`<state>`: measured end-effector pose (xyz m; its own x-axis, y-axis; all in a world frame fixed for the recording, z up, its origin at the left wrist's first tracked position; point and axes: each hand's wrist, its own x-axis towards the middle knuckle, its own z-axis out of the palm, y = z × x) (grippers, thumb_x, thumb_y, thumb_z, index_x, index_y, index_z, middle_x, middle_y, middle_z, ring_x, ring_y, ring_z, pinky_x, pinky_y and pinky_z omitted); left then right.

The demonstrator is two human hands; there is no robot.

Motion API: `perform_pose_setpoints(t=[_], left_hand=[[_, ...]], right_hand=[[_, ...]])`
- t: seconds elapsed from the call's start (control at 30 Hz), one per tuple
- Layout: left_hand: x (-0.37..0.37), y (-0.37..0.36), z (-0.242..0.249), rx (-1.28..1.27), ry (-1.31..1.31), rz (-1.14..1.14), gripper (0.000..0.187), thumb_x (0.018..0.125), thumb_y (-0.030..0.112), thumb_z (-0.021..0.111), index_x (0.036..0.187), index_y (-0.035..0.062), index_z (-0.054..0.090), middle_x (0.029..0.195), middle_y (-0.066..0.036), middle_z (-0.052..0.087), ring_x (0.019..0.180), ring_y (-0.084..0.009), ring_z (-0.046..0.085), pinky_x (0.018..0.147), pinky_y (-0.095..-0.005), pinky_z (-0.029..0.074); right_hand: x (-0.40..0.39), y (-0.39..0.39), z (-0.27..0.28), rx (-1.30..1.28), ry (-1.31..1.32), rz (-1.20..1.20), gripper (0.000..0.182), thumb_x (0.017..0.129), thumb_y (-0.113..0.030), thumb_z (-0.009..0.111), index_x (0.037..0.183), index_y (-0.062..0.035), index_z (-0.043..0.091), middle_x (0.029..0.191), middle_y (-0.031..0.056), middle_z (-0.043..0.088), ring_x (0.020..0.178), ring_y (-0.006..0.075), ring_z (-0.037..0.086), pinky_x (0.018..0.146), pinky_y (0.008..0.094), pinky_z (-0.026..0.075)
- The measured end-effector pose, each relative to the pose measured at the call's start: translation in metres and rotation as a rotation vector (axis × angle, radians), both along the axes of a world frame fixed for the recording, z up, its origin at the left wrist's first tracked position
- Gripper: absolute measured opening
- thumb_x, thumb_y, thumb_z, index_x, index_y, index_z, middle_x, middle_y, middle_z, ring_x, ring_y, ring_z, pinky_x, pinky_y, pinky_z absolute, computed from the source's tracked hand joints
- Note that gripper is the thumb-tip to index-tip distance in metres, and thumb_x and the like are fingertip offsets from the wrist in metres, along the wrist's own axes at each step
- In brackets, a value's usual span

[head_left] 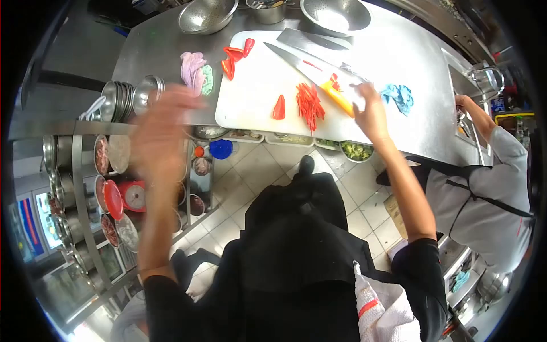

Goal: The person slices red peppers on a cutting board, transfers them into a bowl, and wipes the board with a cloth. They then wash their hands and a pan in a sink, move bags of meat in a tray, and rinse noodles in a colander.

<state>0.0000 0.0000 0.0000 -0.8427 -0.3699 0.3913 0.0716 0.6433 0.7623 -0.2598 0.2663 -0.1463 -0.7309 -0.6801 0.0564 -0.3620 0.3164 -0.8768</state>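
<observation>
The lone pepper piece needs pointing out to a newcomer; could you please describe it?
On the steel table, find the white board, then its heap of pepper strips. Just left of the heap lies the pepper piece, a red wedge. It is unshredded and alone, unlike the other pieces, grouped at the board's far left corner.

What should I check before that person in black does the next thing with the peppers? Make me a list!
1. Left hand away from the blade: ok; it is blurred, left of the cutting board.
2. Right hand gripping the yellow-handled knife firmly: cannot tell; it is at the handle, but the grip is unclear.
3. Only one blade about: not ok; a wide blade lies near the board's far edge.
4. Cloths off the board: ok; the pink cloth and blue cloth lie beside it.
5. Other person's hand clear: ok; it is far right.
</observation>
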Motion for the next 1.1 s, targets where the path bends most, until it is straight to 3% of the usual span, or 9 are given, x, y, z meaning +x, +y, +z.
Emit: perform_pose_setpoints(t=[0.03,0.2,0.33,0.5,0.83,0.9,0.97,1.0,1.1], left_hand=[[0.007,-0.005,0.005,-0.019,-0.023,0.002,0.025,0.084,-0.005,0.051,0.1,0.0042,0.068,0.104,-0.013,0.067,0.097,-0.0244,0.064,0.087,-0.0293,0.047],[-0.135,0.034,-0.128,-0.141,-0.137,-0.215,0.034,0.084,-0.009,0.044,0.112,-0.0012,0.061,0.113,-0.016,0.063,0.11,-0.0294,0.058,0.102,-0.0399,0.037],[-0.191,0.031,-0.149,-0.323,-0.206,-0.313,0.039,0.082,-0.009,0.044,0.116,0.0009,0.06,0.118,-0.016,0.061,0.113,-0.0322,0.055,0.105,-0.0438,0.036],[-0.176,0.03,-0.129,-0.327,-0.199,-0.503,0.041,0.079,-0.008,0.046,0.116,0.0003,0.06,0.117,-0.016,0.061,0.114,-0.0314,0.055,0.104,-0.0445,0.038],[-0.193,0.007,-0.128,-0.385,-0.374,-0.92,0.042,0.075,-0.004,0.049,0.115,0.0001,0.06,0.118,-0.017,0.06,0.114,-0.0315,0.054,0.102,-0.0396,0.04],[-0.203,-0.01,-0.121,-0.204,-0.364,-0.882,0.042,0.077,-0.007,0.046,0.115,0.0007,0.06,0.118,-0.018,0.061,0.112,-0.0318,0.056,0.099,-0.0364,0.041],[-0.2,-0.039,-0.101,-0.052,-0.233,-0.746,0.041,0.078,-0.011,0.043,0.113,0.0017,0.062,0.118,-0.017,0.061,0.107,-0.0307,0.058,0.099,-0.0351,0.041],[-0.194,-0.051,-0.101,-0.057,-0.04,-0.635,0.037,0.075,-0.011,0.048,0.104,0.0058,0.066,0.106,-0.013,0.065,0.099,-0.0303,0.06,0.085,-0.037,0.046],[-0.155,-0.073,-0.128,-0.179,-0.044,-0.579,0.03,0.075,-0.009,0.053,0.095,0.0072,0.067,0.101,-0.007,0.065,0.092,-0.0256,0.062,0.078,-0.0352,0.045]], right_hand=[[0.034,-0.015,0.007,0.266,0.502,-0.069,0.044,0.071,-0.006,0.068,0.114,-0.009,0.055,0.112,0.0171,0.051,0.103,0.0351,0.054,0.086,0.042,0.048],[0.0,-0.03,-0.025,0.403,0.629,-0.068,0.048,0.067,-0.003,0.065,0.112,-0.0077,0.05,0.1,0.0164,0.05,0.092,0.0342,0.054,0.078,0.0425,0.046],[0.006,-0.036,-0.012,0.447,0.53,-0.023,0.043,0.068,-0.002,0.062,0.109,-0.0058,0.049,0.097,0.0156,0.053,0.089,0.033,0.056,0.075,0.0426,0.046],[0.061,-0.016,0.037,0.477,0.376,-0.013,0.039,0.069,0.002,0.058,0.106,-0.0092,0.051,0.09,0.0134,0.052,0.082,0.0312,0.055,0.072,0.0425,0.044],[0.146,-0.032,0.05,0.536,0.269,-0.281,0.046,0.066,0.002,0.062,0.109,-0.011,0.051,0.089,0.0117,0.048,0.085,0.0295,0.052,0.075,0.0407,0.042],[0.155,-0.036,0.053,0.536,0.224,-0.345,0.049,0.067,0.002,0.059,0.113,-0.0106,0.05,0.093,0.0139,0.052,0.086,0.0329,0.055,0.076,0.0426,0.044],[0.162,-0.037,0.061,0.354,-0.14,-0.458,0.055,0.066,0.003,0.055,0.119,-0.0101,0.048,0.102,0.0176,0.057,0.088,0.0383,0.057,0.077,0.0451,0.047],[0.166,-0.035,0.058,0.314,-0.137,-0.441,0.059,0.066,0.004,0.052,0.123,-0.0093,0.045,0.108,0.0205,0.058,0.089,0.04,0.059,0.079,0.0432,0.048],[0.183,-0.028,0.042,0.028,-0.233,-0.492,0.053,0.07,0.003,0.053,0.121,-0.0086,0.046,0.102,0.0189,0.06,0.086,0.0344,0.06,0.079,0.0385,0.047]])
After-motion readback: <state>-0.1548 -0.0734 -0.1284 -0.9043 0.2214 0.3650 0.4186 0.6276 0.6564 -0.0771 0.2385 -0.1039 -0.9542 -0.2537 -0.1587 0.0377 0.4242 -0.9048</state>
